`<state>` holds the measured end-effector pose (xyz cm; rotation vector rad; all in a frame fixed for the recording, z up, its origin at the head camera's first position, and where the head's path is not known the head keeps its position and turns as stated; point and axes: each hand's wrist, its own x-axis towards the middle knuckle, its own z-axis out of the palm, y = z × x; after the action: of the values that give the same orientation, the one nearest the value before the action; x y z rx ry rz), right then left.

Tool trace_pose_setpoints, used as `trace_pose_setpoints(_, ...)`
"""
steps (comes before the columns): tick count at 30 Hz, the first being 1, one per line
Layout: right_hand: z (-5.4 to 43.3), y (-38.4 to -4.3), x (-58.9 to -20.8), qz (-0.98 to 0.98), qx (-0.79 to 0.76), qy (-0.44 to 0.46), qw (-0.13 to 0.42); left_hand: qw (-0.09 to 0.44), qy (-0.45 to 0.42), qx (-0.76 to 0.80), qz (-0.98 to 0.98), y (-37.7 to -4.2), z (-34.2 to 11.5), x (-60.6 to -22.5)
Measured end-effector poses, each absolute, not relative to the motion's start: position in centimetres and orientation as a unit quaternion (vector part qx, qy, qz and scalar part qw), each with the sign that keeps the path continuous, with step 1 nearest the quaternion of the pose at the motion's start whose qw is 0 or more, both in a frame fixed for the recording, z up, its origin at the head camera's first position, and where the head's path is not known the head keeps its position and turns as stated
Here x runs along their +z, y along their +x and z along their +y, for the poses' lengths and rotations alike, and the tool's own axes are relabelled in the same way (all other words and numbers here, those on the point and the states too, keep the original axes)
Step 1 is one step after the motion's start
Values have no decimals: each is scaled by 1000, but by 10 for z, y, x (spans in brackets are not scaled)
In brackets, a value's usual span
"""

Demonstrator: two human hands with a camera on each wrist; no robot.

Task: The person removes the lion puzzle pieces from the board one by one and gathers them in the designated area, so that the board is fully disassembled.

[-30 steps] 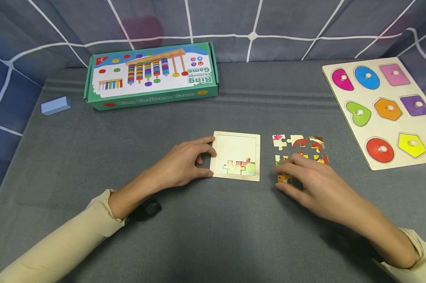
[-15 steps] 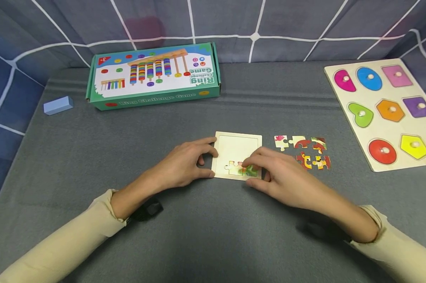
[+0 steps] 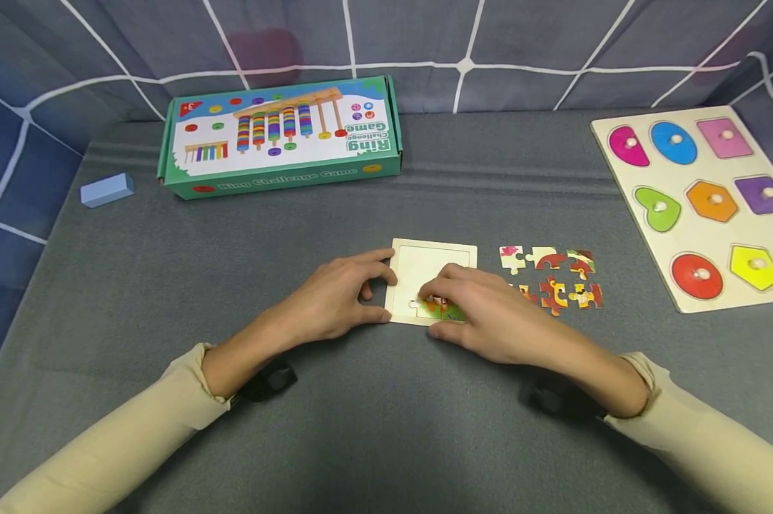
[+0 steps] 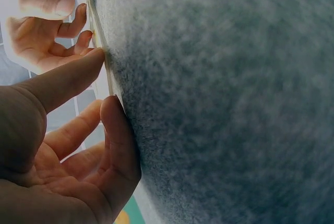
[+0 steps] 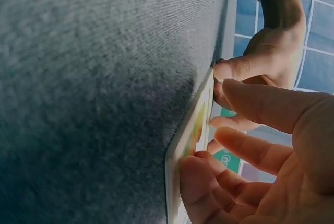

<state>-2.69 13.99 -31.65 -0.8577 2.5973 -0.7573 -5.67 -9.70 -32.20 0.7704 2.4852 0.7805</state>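
Note:
A small square wooden puzzle tray [image 3: 422, 255] lies on the grey cloth, with coloured jigsaw pieces along its lower edge. My left hand [image 3: 342, 300] rests at its left rim, the thumb by the lower corner and the fingers above. In the left wrist view, the fingertips [image 4: 110, 104] meet the tray's edge. Over the lower part of the tray, my right hand [image 3: 489, 310] holds a green and orange puzzle piece [image 3: 432, 309] low, partly hidden by the fingers. The right wrist view shows the fingertips [image 5: 194, 167] right at the tray surface.
Several loose jigsaw pieces [image 3: 553, 289] lie right of the tray, some hidden by the right hand. A wooden shape board [image 3: 665, 165] with knobbed pieces lies at right. A green game box [image 3: 277, 135] and a light-blue block [image 3: 107, 190] stand at back left.
My right hand has moved left from the loose pieces to the tray, bringing a piece over its lower part. The left hand keeps its place at the left rim.

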Motion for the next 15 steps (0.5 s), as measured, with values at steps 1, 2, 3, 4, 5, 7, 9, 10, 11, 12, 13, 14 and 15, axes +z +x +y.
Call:
trace_pose_setpoints(1,139,-27,-317,904,-263,-298,156,211,277,281,894,-57,-97,-322)
trace_pose_setpoints(2,139,-27,-317,905,-263,-295,161,212,277,280,895,-57,-97,-322)
trace_pose_setpoints(3,138,-28,-318,905,-262,-291,166,212,276,280,895,-57,-97,-322)
trace_pose_setpoints(4,137,-28,-318,906,-260,-287,169,213,276,279,895,-57,-97,-322)
trace_pose_setpoints(5,137,-28,-319,907,-261,-285,171,213,276,279,895,-57,-97,-322)
trace_pose_setpoints(7,136,-28,-319,909,-260,-279,170,213,276,280,894,-57,-97,-322)
trace_pose_setpoints(9,135,-28,-320,911,-258,-275,166,213,277,281,894,-57,-97,-322)
trace_pose_setpoints(10,135,-28,-320,912,-258,-274,164,213,277,281,894,-57,-97,-322)
trace_pose_setpoints(11,135,-28,-320,912,-258,-274,163,213,277,281,894,-57,-97,-322)
trace_pose_setpoints(12,135,-28,-320,912,-258,-273,162,213,277,281,894,-57,-96,-322)
trace_pose_setpoints(13,135,-28,-321,912,-259,-274,161,213,277,281,894,-57,-96,-322)
trace_pose_setpoints(14,134,-28,-321,912,-261,-273,160,213,276,281,894,-57,-96,-322)
trace_pose_setpoints(15,134,-28,-321,912,-262,-273,160,213,276,281,894,-57,-96,-322)
